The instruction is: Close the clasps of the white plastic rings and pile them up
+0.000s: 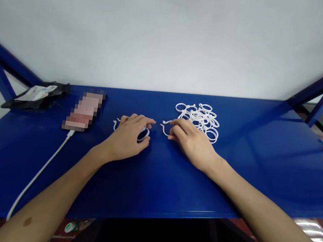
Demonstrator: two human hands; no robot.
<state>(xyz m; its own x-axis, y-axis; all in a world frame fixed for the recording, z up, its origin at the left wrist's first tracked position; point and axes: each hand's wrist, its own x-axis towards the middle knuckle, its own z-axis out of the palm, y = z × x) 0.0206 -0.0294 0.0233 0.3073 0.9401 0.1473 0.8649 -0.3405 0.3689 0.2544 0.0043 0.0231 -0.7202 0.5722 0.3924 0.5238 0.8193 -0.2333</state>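
My left hand hovers over the blue tabletop with its thumb and fingers apart, gripping nothing that I can see. Under it, partly covered by the fingers, are white plastic rings; one ring shows between thumb and fingers, and an opened ring sticks out on the left. My right hand is closed, its fingertips pinching an opened white plastic ring whose gap faces left. Just behind that hand lies a loose pile of similar white rings, several overlapping, its near part hidden by the hand.
A phone with a blurred screen lies at left, a white cable running from it toward the front edge. Beside it is a black plastic package with a white label. A pale wall rises behind the blue table.
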